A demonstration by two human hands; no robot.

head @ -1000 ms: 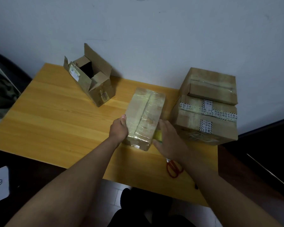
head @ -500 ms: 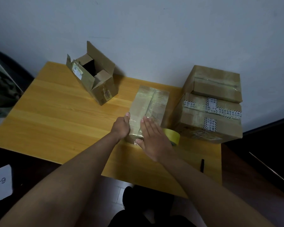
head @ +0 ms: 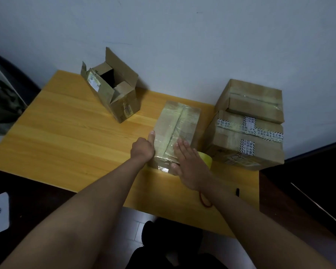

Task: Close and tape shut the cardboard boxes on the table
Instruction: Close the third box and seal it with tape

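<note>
Sliding flat up the box [head: 177, 131], the right hand [head: 190, 164] is pressing tape; the left hand [head: 143, 149] is bracing its side, fingers hidden. Light, stiff, slick; grip the edges.

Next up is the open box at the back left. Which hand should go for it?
Probably the left. The open box stands on the left hand's side of the table. The right hand lies flat on the taped box, farther from it.
</note>
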